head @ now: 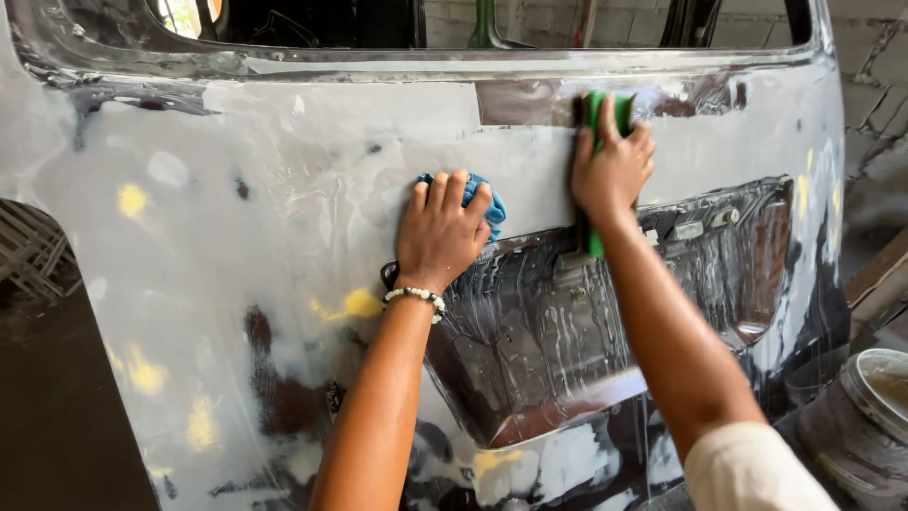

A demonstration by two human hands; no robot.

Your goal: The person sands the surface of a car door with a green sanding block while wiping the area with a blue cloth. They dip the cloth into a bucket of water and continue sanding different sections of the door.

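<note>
Green and long, the sanding block (pixel 594 170) stands upright against the wet car panel (pixel 284 237), its long axis running top to bottom. Its upper end shows above the fingertips near the top edge of the panel, and its lower end sticks out below the wrist, pointing down toward the recessed plate area (pixel 605 322). The right hand (pixel 613 170) lies flat over the middle of the block, fingers spread and pointing up, palm pressing it to the metal.

Just to the left of it, the left hand (pixel 440 232) presses a blue cloth (pixel 487 203) against the same panel. The fingers are close together and point up, and the cloth peeks out past the fingertips on the right side, bunched under the palm. A white bead bracelet (pixel 416 298) circles the left wrist. The two hands are near each other but apart.

The panel is grey and dull with sanded filler, with yellow patches (pixel 132 201) showing at the left and lower down, and darker bare spots between them. Water streaks run down the dark recess under the hands. At the far top, the window opening (pixel 312 24) of the car is dark. At the right edge, low and near, stands a grimy bucket (pixel 865 426), well apart from both hands. Behind it rises a block wall (pixel 875 57).
</note>
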